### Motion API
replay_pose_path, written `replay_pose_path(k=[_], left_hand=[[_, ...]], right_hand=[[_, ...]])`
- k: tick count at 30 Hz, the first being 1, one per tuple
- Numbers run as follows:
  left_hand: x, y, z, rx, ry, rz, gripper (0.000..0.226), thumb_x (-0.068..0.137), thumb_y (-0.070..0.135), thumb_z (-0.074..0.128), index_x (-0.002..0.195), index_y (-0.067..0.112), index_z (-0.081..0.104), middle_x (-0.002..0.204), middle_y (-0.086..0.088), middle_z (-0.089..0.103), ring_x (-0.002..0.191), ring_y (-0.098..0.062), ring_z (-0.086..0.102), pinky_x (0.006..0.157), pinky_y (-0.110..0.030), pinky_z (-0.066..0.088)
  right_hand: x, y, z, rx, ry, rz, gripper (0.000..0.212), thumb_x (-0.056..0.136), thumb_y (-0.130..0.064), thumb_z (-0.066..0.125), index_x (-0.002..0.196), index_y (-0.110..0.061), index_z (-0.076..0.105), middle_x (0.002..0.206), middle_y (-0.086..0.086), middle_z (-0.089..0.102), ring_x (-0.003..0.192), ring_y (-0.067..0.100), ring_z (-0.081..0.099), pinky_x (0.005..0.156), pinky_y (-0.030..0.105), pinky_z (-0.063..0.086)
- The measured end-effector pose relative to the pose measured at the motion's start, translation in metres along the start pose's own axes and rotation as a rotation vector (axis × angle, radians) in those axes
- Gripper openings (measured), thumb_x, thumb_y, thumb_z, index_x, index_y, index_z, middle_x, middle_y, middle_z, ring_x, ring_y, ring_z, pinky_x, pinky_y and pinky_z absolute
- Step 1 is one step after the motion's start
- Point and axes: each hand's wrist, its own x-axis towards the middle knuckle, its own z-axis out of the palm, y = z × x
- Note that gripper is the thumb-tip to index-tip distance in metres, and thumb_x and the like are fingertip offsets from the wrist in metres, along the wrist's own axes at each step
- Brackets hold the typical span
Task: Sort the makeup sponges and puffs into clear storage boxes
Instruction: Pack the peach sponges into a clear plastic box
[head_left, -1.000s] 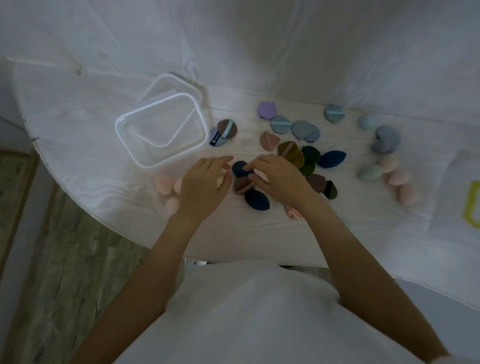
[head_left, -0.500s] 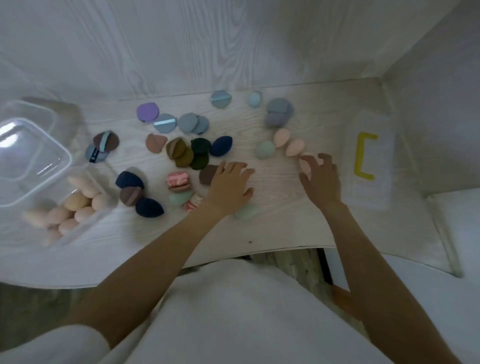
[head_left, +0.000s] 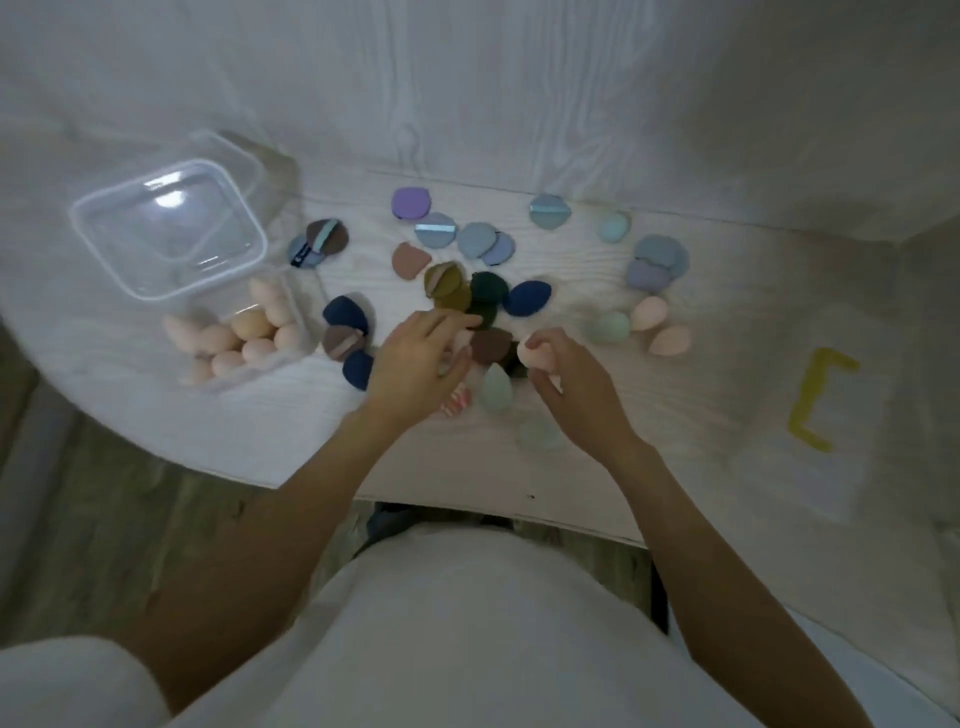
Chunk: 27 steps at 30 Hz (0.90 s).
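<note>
A clear storage box (head_left: 291, 332) at the left holds several peach egg sponges (head_left: 249, 332); a second clear box (head_left: 171, 228) sits on top of it. Flat puffs in purple (head_left: 410, 202), grey-blue (head_left: 475, 240), olive (head_left: 447, 283) and navy (head_left: 527, 299) lie scattered mid-table. My right hand (head_left: 566, 379) is shut on a peach sponge (head_left: 535, 353). My left hand (head_left: 415, 358) hovers with spread fingers over a brown puff (head_left: 491, 345) and a striped pink sponge (head_left: 457, 402). A mint sponge (head_left: 496, 387) lies between my hands.
Two peach sponges (head_left: 660, 327) and a mint one (head_left: 613, 326) lie right of centre, below grey-blue puffs (head_left: 657, 262). A clear lid with a yellow clasp (head_left: 821, 395) rests at the right. A pale wall rises behind the table (head_left: 675, 415), whose front edge curves near my body.
My right hand came back from the right side holding a peach sponge. My left hand shifted up toward the brown puff. The view swung back toward the left.
</note>
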Motion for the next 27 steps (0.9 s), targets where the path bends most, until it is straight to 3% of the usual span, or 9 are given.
replay_pose_path(k=[5, 8, 10, 12, 15, 19, 23, 27], left_hand=[[-0.072, -0.085, -0.082, 0.053, 0.157, -0.362, 0.034, 0.087, 0.028, 0.051, 0.118, 0.017, 0.059, 0.117, -0.004, 0.061, 0.105, -0.022, 0.053, 0.086, -0.021, 0.035], [-0.107, -0.134, -0.120, 0.126, 0.154, -0.506, 0.039, 0.086, 0.031, 0.048, 0.120, 0.014, 0.058, 0.123, -0.008, 0.057, 0.110, -0.027, 0.050, 0.091, -0.031, 0.037], [-0.116, -0.162, -0.140, 0.152, 0.101, -0.562, 0.046, 0.083, 0.034, 0.047, 0.121, 0.011, 0.057, 0.126, -0.013, 0.054, 0.114, -0.031, 0.048, 0.095, -0.037, 0.039], [-0.115, -0.185, -0.151, 0.182, 0.013, -0.563, 0.051, 0.080, 0.036, 0.047, 0.123, 0.010, 0.057, 0.128, -0.015, 0.052, 0.118, -0.034, 0.046, 0.097, -0.040, 0.038], [-0.106, -0.205, -0.153, 0.251, -0.141, -0.476, 0.069, 0.077, 0.056, 0.036, 0.127, 0.012, 0.053, 0.133, -0.015, 0.049, 0.122, -0.034, 0.042, 0.101, -0.041, 0.033], [-0.100, -0.213, -0.150, 0.255, -0.242, -0.414, 0.093, 0.068, 0.077, 0.029, 0.134, 0.014, 0.045, 0.138, -0.014, 0.043, 0.127, -0.032, 0.037, 0.107, -0.043, 0.024], [-0.104, -0.223, -0.145, 0.297, -0.224, -0.317, 0.102, 0.057, 0.084, 0.039, 0.123, 0.009, 0.053, 0.114, -0.017, 0.055, 0.110, -0.034, 0.049, 0.101, -0.047, 0.029], [-0.107, -0.229, -0.139, 0.328, -0.203, -0.275, 0.101, 0.053, 0.075, 0.063, 0.126, 0.007, 0.050, 0.116, -0.018, 0.053, 0.113, -0.035, 0.047, 0.103, -0.051, 0.025]], right_hand=[[0.047, -0.081, 0.066, 0.051, -0.108, -0.112, 0.028, 0.087, -0.010, 0.058, 0.112, -0.021, 0.052, 0.123, 0.001, 0.047, 0.106, 0.011, 0.048, 0.085, 0.023, 0.043], [0.071, -0.126, 0.100, 0.111, -0.149, -0.170, 0.032, 0.084, -0.005, 0.059, 0.113, -0.019, 0.056, 0.122, 0.002, 0.042, 0.100, 0.003, 0.044, 0.085, 0.009, 0.042], [0.091, -0.153, 0.125, 0.144, -0.158, -0.226, 0.033, 0.085, -0.005, 0.057, 0.115, -0.018, 0.059, 0.118, 0.003, 0.044, 0.094, 0.007, 0.048, 0.084, 0.019, 0.048], [0.111, -0.175, 0.149, 0.099, -0.144, -0.274, 0.036, 0.087, -0.009, 0.058, 0.120, -0.020, 0.057, 0.119, 0.003, 0.046, 0.092, 0.014, 0.053, 0.079, 0.031, 0.052], [0.140, -0.199, 0.176, -0.056, -0.122, -0.373, 0.041, 0.084, -0.010, 0.061, 0.124, -0.017, 0.052, 0.122, 0.005, 0.052, 0.096, 0.021, 0.057, 0.076, 0.031, 0.049], [0.167, -0.206, 0.204, -0.392, -0.133, -0.631, 0.034, 0.073, 0.001, 0.067, 0.105, -0.007, 0.062, 0.107, 0.010, 0.062, 0.088, 0.028, 0.060, 0.069, 0.034, 0.047], [0.178, -0.199, 0.214, -0.554, -0.132, -0.842, 0.022, 0.069, 0.000, 0.068, 0.090, -0.007, 0.064, 0.095, 0.011, 0.063, 0.076, 0.026, 0.059, 0.063, 0.032, 0.046], [0.183, -0.194, 0.216, -0.593, -0.095, -0.946, 0.015, 0.075, -0.001, 0.056, 0.086, -0.008, 0.064, 0.091, 0.009, 0.064, 0.074, 0.024, 0.059, 0.066, 0.035, 0.049]])
